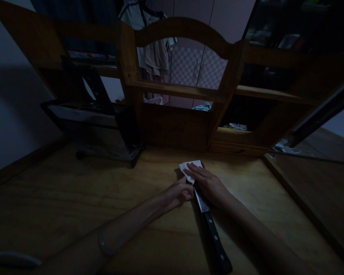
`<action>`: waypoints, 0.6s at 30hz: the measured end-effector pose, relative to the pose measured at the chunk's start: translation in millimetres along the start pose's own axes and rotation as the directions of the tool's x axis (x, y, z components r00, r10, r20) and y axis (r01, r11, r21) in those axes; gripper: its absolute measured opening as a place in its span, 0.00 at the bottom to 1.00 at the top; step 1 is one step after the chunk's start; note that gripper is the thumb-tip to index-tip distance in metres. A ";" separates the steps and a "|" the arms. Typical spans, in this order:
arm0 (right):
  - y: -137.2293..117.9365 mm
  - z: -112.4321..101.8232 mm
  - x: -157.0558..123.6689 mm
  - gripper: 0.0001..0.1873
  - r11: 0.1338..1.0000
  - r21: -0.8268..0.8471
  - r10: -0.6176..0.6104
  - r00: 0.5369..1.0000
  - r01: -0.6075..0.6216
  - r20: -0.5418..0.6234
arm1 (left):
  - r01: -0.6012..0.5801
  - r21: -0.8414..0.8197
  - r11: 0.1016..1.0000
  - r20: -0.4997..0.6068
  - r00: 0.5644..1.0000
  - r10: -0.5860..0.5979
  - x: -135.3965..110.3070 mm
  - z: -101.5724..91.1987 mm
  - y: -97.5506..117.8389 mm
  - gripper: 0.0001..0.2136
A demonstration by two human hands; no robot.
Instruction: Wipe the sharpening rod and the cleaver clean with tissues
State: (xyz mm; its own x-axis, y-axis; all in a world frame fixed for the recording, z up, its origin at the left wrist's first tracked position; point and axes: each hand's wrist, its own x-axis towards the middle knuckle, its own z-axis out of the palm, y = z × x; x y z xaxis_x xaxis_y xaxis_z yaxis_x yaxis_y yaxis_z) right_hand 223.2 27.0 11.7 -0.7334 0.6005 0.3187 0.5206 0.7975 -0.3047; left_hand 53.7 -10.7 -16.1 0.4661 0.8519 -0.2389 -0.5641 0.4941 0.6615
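A kitchen knife (203,202) with a black riveted handle (216,240) points away from me above the wooden surface, its handle nearest me. White tissue (186,167) covers the far part of the blade. My right hand (210,185) lies over the tissue from the right, fingers stretched out and flat on it. On the left side of the blade, my left hand (183,191) is closed, its curled fingers against the blade's edge and the thumb side by the tissue. The blade's tip is hidden under the tissue and fingers.
A black knife rack (103,133) with dark-handled tools stands at the back left. Behind it rises a wooden headboard (174,130) with shelves and a small drawer (237,149). A raised wooden edge (298,206) runs along the right. A pale curved object (14,256) shows at bottom left.
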 end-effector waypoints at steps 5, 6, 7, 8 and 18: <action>4.6 4.2 -0.6 0.32 1.000 -0.012 0.026 0.999 -0.027 -0.021 | -0.044 -0.003 0.999 0.001 0.999 0.044 1.0 2.6 0.2 0.26; 4.7 4.3 -0.7 0.33 1.000 -0.003 0.027 0.999 -0.028 -0.022 | -0.045 -0.003 0.999 0.001 0.999 0.045 1.2 3.0 0.1 0.27; 4.7 4.3 -0.9 0.34 1.000 0.008 0.029 0.999 -0.029 -0.024 | -0.045 -0.002 0.999 0.003 0.999 0.045 1.3 3.2 0.0 0.28; 4.8 4.2 -1.1 0.34 0.999 0.018 0.031 0.999 -0.031 -0.028 | -0.046 -0.001 0.999 0.004 0.999 0.046 1.3 3.3 -0.1 0.28; 24.0 -1.7 -7.1 0.32 0.985 -0.012 0.172 0.984 -0.173 -0.045 | -0.023 -0.002 1.000 0.044 0.999 0.023 -0.9 2.1 1.4 0.27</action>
State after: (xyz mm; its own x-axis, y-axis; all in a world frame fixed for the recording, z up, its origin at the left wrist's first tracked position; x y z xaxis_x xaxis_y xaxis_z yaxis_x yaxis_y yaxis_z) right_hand 241.6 41.9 3.6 -0.6120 0.7309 0.3019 0.6448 0.6822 -0.3446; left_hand 54.0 -11.1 -13.5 0.4822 0.8548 -0.1919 -0.5764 0.4746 0.6652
